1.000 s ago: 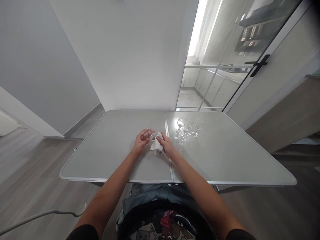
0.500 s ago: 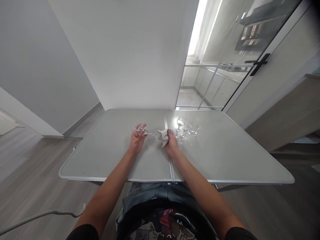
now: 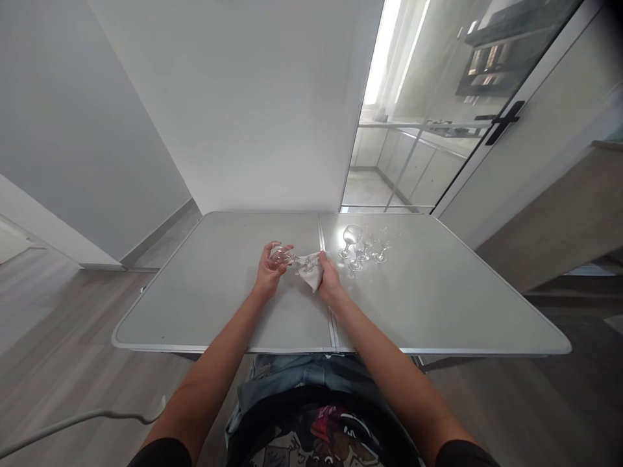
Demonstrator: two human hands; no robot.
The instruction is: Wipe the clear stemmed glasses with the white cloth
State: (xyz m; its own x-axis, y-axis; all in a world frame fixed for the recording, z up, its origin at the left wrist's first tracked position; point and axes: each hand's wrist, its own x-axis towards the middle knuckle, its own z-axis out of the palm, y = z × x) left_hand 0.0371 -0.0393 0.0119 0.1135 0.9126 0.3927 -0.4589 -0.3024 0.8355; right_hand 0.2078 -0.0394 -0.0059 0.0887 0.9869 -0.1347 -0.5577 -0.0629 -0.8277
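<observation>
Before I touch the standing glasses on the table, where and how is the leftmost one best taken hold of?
Probably by the stem, coming from the left. This glass stands upright, its narrow stem is exposed below a wide bowl, and the other glasses crowd its right side.

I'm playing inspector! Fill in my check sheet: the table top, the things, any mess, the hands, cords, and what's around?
Surface: grey table, metal-coloured strip across it.
Things: stemmed glass and pale cloth in hand; several more glasses grouped beyond the right hand.
Clutter: small dark speck near the left front edge.
Hands: left hand holds the glass's bowl; right hand holds the cloth at its foot end.
Cables: pale cord or hose, lower left.
Surroundings: white wall, black door handle.
</observation>
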